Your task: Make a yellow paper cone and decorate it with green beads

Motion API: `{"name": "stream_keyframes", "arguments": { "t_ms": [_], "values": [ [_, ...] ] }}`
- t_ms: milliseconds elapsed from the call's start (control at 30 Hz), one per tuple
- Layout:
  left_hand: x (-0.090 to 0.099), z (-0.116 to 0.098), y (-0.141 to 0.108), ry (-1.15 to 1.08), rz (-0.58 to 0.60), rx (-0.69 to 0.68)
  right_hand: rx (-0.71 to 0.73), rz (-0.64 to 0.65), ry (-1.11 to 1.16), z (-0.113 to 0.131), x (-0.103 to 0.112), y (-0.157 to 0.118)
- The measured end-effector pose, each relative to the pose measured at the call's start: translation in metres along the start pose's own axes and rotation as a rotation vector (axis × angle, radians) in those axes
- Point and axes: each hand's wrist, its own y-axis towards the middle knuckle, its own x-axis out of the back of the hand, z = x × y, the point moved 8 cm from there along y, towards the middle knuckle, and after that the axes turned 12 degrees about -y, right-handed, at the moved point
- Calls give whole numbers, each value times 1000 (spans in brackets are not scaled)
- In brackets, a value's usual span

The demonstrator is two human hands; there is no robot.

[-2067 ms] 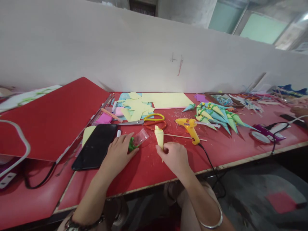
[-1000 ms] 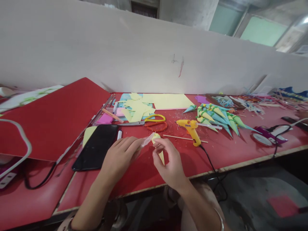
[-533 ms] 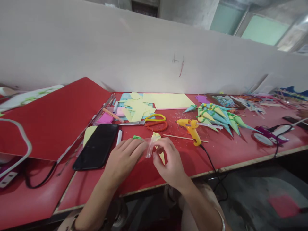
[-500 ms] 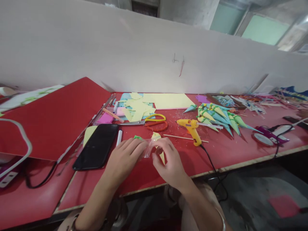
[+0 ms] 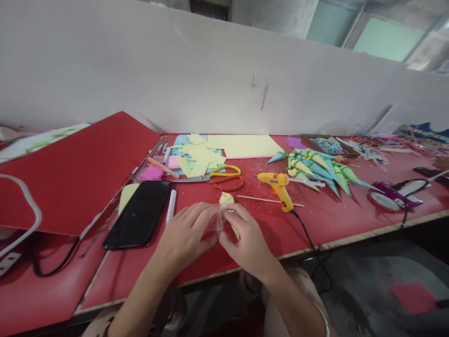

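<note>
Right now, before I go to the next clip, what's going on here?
A person at a red table has both hands on a small clear plastic bag: the left hand holds it while the right hand pinches its edge. A pale yellow cone lies partly hidden behind the right hand. Beyond them are scissors and a yellow glue gun, with a pile of blue, yellow and green cones farther right.

A white marker (image 5: 171, 206) lies just beside the left hand (image 5: 189, 231), with a black phone (image 5: 138, 215) to its left, while scissors (image 5: 206, 178) lie beyond both hands and a yellow glue gun (image 5: 279, 186) beyond and to the right of the right hand (image 5: 247, 236).
</note>
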Motion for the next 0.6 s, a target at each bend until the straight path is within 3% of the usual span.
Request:
{"name": "stream_keyframes", "arguments": {
  "t_ms": [267,600],
  "values": [
    [2,2,1,-207,-7,95,169,58,-57,14,0,-3],
    [14,1,-1,-104,-188,101,210,253,78,19,-13,-7]
  ]
}}
